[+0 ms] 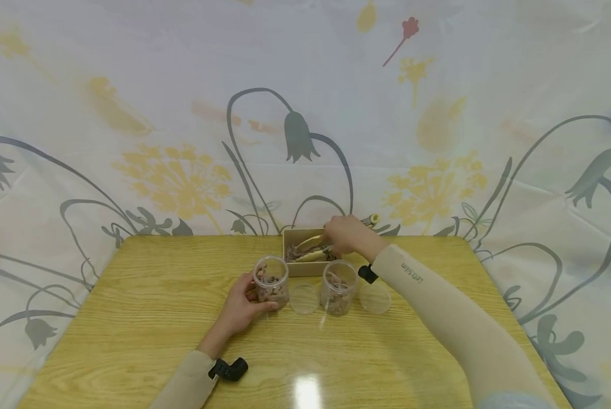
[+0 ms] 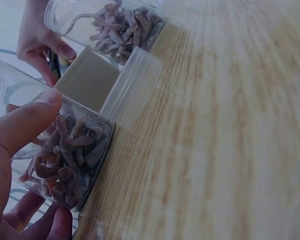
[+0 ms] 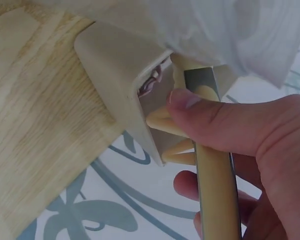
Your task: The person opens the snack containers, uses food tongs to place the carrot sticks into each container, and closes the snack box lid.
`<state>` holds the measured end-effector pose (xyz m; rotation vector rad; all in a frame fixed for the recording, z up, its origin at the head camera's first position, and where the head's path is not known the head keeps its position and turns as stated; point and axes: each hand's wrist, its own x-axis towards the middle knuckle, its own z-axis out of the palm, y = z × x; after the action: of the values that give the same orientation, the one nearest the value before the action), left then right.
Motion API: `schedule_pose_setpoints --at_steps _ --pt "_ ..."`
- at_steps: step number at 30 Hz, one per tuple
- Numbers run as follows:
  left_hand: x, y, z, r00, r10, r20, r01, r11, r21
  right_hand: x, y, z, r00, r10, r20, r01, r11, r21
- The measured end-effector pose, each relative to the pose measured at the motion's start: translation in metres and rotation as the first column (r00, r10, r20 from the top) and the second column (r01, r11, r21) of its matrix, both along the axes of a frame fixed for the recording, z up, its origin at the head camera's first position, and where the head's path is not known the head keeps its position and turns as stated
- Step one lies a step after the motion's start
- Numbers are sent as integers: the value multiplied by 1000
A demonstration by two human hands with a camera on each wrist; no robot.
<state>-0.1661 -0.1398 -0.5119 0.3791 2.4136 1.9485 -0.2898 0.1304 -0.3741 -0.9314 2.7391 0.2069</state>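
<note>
My left hand [image 1: 238, 309] grips a clear jar [image 1: 272, 294] partly filled with brownish, twisted dried strips [image 2: 67, 160]; thumb and fingers go round its sides. The jar has no lid on and stands on the table. Over the beige box [image 1: 313, 271] at the back, my right hand [image 1: 347, 234] holds a pair of tongs [image 3: 217, 192] with metal edges and cream inner parts. Their cream prongs reach into the box, where more dried strips [image 1: 292, 254] lie. Whether the tips pinch a strip is hidden.
A second open jar [image 1: 338, 298] with similar strips stands right of the held one. One clear round lid [image 1: 304, 300] lies between the jars, another lid [image 1: 375, 299] to the right. Behind the wooden table [image 1: 172, 301] hangs a flower-printed cloth [image 1: 183, 113].
</note>
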Motion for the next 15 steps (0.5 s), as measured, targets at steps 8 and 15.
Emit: schedule_pose_setpoints --at_steps 8,15 --pt "0 0 0 1000 1 -2 -1 1000 7 4 2 -2 1000 -3 -31 1 998 -65" --pt "1 -1 2 1000 -10 18 9 1000 16 7 10 -1 1000 -1 -19 0 997 -72"
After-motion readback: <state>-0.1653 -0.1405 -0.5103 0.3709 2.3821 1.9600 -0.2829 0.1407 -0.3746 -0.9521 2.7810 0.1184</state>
